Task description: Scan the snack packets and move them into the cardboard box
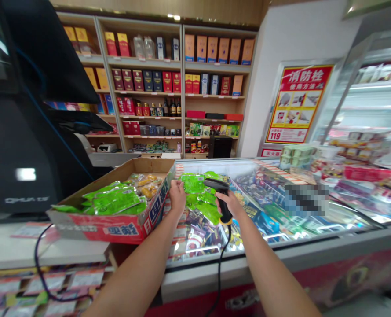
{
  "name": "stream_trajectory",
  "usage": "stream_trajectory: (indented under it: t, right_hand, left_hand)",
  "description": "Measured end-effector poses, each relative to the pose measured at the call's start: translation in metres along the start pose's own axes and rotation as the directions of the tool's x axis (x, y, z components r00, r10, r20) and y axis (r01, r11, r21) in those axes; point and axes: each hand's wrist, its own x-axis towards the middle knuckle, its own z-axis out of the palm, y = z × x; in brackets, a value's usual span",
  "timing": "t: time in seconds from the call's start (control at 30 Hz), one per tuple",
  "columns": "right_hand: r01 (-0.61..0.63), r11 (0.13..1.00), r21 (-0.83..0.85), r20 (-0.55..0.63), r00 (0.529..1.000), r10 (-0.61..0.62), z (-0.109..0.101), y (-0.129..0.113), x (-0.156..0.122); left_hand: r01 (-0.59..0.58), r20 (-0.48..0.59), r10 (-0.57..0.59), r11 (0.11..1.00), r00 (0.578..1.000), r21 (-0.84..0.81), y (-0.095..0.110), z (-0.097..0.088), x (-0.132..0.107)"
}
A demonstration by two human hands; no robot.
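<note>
My right hand [231, 202] is wrapped round the grip of a black and yellow barcode scanner [226, 214]. Its head points left, at a bright green packet [191, 182] with a pale label patch at its upper right. My left hand [177, 195] has its fingers closed at the left edge of that packet. Below it, more green packets [211, 210] lie on the glass top of a freezer. Left of my hands, an open cardboard box [116, 232] holds several green packets [116, 200] and some clear packets with yellow-brown contents [148, 185].
A black cable [219, 273] hangs from the scanner over the front of the chest freezer [264, 257]. At left stands a dark checkout terminal [33, 132]. Shelves with boxed bottles [157, 81] line the back wall. Stacked food packs [297, 155] sit at the right.
</note>
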Motion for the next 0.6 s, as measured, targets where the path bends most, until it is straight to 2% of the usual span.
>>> stream_trajectory:
  t: [0.17,0.23,0.33,0.43,0.53,0.6]
  right_hand:
    - [0.017,1.000,0.022,0.002,1.000,-0.017,0.003,0.000,-0.002]
    - [0.037,0.999,0.039,0.008,0.999,-0.037,0.007,-0.004,-0.003]
    - [0.075,0.995,0.065,0.042,0.996,-0.078,0.018,-0.015,-0.005]
    - [0.096,0.993,0.068,0.109,0.989,-0.103,0.036,-0.033,-0.006]
    - [0.097,0.993,0.073,0.175,0.979,-0.109,0.063,-0.052,-0.007]
    - [0.112,0.992,0.063,0.230,0.965,-0.123,0.083,-0.060,-0.006]
  left_hand:
    - [0.044,-0.004,-0.044,0.998,0.999,-0.036,0.013,0.002,-0.006]
    - [0.039,-0.003,-0.040,0.998,0.999,-0.058,0.030,0.002,-0.009]
    - [0.027,0.057,-0.023,0.998,0.998,-0.055,0.066,-0.006,-0.010]
    - [0.001,0.087,-0.001,1.000,0.996,0.004,0.104,-0.029,-0.008]
    - [-0.065,-0.006,0.066,0.991,0.998,0.115,0.130,-0.067,-0.003]
    - [-0.086,-0.085,0.107,0.970,0.991,0.227,0.137,-0.097,0.002]
